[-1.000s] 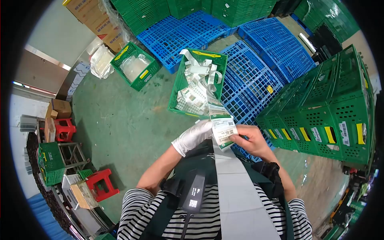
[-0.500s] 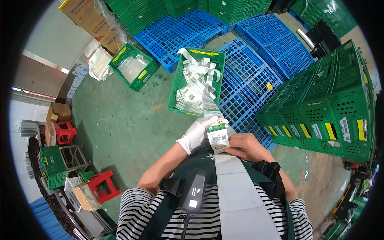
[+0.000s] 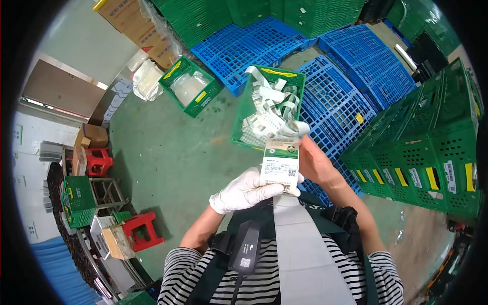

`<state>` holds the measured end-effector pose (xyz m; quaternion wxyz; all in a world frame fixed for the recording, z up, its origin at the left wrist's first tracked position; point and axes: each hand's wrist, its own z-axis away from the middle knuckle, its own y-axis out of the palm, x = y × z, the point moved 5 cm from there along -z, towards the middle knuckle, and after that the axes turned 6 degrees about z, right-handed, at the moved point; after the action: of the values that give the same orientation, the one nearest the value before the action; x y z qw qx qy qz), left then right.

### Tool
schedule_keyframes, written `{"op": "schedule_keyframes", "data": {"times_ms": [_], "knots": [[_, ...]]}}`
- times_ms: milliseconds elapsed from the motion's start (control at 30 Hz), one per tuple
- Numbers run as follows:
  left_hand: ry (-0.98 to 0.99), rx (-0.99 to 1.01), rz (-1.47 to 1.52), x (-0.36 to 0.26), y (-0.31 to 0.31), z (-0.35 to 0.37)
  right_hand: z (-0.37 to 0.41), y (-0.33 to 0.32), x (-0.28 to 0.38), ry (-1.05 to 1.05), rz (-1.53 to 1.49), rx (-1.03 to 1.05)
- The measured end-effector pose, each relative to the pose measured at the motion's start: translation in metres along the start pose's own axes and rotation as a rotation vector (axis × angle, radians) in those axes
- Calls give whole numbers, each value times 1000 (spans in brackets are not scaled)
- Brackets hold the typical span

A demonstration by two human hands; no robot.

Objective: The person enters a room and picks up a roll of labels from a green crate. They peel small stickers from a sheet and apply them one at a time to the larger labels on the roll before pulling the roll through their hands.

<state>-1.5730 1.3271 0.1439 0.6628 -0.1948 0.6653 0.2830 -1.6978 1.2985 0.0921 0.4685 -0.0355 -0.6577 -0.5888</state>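
Observation:
My left hand [image 3: 246,192], in a white glove, is closed on the lower end of a strip of printed labels [image 3: 279,170]. The front label has a green band, small print and a square code. At the strip's right edge is my bare right hand [image 3: 321,165], raised and blurred, its fingers partly behind the labels; their grip cannot be made out. Beyond the hands, a green crate [image 3: 239,124] holds a tangle of label strips [image 3: 269,114], and the strip curls back toward it. A blank pale band [image 3: 305,249] hangs down my front below the left hand.
Blue pallets [image 3: 325,86] lie ahead and to the right. Green crates [image 3: 412,157] are stacked at right. A second green crate [image 3: 195,109] with clear bags stands ahead left. Red stools [image 3: 140,234] and a bench with boxes line the left.
My left hand has shifted from the strip's upper part to its lower end. My right hand has left the lower end and moved up beside the upper part. The view has turned slightly left.

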Motion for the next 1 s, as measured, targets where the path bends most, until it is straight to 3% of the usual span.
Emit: {"op": "schedule_keyframes", "data": {"times_ms": [67, 200, 233, 300, 333, 367, 433, 500, 567, 800, 933, 1000], "knots": [[-101, -59, 112, 10, 2, 6, 1, 3, 7, -32, 158, -58], [-222, -49, 3, 23, 5, 14, 5, 14, 21, -21, 321, -161], [-218, -55, 5, 29, 5, 13, 5, 16, 21, -18, 325, -157], [-115, -54, -105, 40, 7, 10, 8, 21, 24, -74, 609, -106], [-252, 4, 1, 51, 6, 10, 12, 23, 26, -106, 688, -111], [-250, 2, 5, 58, 2, 9, 14, 19, 24, -101, 691, -111], [-109, -53, 188, 71, -11, 9, 22, 19, 26, -336, 1142, 3], [-54, -44, 465, 78, -20, 4, 28, 18, 23, -375, 1320, 47], [-113, -70, 555, 82, -24, -6, 35, 14, 16, -473, 1430, 78], [-46, -216, 723, 61, -14, -41, 56, 5, 5, -480, 1791, 50], [-67, -235, 482, 41, -9, -40, 60, -12, -4, -323, 1717, 44], [-56, -169, 371, 42, -4, -37, 59, -33, -4, -274, 1125, -27]]}}
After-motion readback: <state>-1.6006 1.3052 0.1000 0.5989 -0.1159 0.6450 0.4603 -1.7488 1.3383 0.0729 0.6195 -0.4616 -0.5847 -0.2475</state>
